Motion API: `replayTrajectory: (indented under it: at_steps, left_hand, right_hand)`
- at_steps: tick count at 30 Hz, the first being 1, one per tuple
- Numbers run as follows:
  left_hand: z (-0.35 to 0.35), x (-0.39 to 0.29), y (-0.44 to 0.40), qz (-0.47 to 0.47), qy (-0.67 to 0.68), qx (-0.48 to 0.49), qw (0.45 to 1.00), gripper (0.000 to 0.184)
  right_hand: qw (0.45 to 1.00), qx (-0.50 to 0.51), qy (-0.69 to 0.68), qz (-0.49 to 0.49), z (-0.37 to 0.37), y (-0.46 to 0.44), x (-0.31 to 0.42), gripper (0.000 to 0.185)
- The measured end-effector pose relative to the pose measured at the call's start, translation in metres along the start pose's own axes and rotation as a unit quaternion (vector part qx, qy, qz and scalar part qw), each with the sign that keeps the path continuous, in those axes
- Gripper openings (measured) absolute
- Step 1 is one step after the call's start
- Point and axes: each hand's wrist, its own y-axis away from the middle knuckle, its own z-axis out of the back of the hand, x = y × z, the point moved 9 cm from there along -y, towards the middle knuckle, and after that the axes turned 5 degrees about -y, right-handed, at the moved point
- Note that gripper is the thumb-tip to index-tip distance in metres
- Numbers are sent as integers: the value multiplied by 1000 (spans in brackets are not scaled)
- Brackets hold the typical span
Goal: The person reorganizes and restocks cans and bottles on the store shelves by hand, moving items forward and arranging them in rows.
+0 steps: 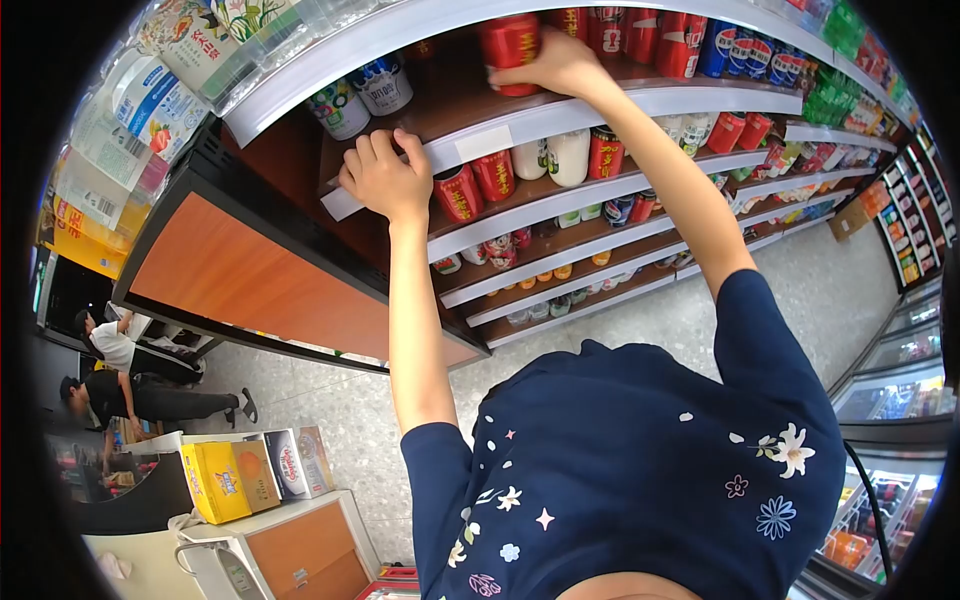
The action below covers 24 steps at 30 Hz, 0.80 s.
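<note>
My right hand (pixel 562 66) is wrapped round a red can (pixel 512 52) on the upper shelf, fingers and thumb on its sides. The can is slightly blurred, and whether its base touches the shelf I cannot tell. At the left end of the same shelf, my left hand (pixel 390 175) grips the shelf edge (pixel 345 203) with curled fingers. Just beyond it stand a white-and-green can (pixel 338 108) and a blue-and-silver can (pixel 382 86). More red cans (pixel 607 32) stand to the right of the held one.
Lower shelves hold red cans (pixel 459 194) and white bottles (pixel 568 158). A wood-panelled shelf end (pixel 260 275) stands at left. Two people (pixel 150 395) are further off, near a counter with a yellow box (pixel 213 482). Glass-fronted fridges (pixel 893 385) line the right.
</note>
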Motion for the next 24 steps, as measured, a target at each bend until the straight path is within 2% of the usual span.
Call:
replayTrajectory:
  at_steps: [1, 2, 3, 4, 7, 8, 10, 12, 24]
  left_hand:
    - [0, -1, 1, 0, -5, 4, 1000, 16]
    - [1, -1, 1, 0, -2, 1, 1000, 17]
    - [1, -2, 1, -3, 1, -1, 1000, 17]
    - [2, -1, 1, -5, 4, -4, 1000, 17]
    - [1, 1, 2, -17, 13, -9, 1000, 19]
    - [1, 1, 2, -16, 15, -8, 1000, 20]
    - [1, 1, 2, -12, 20, -6, 1000, 20]
    - [1, 1, 2, -11, 12, -6, 1000, 20]
    - [-1, 0, 2, -19, -3, -17, 1000, 19]
  right_hand:
    - [999, 21, 44, 15, -19, -15, 4, 80]
    - [994, 53, 90, -22, -40, -31, -3, 80]
    - [992, 120, 13, 23, -61, -41, 13, 84]
    - [996, 65, 36, 56, -61, -46, 30, 94]
    - [995, -19, 75, 59, -98, -86, 18, 101]
    - [995, 90, -50, 17, -98, -80, 34, 99]
    - [994, 11, -112, -2, -66, -36, 81, 94]
    - [988, 22, -155, -5, -70, -41, 78, 90]
    - [998, -5, -50, 49, -102, -107, 50, 60]
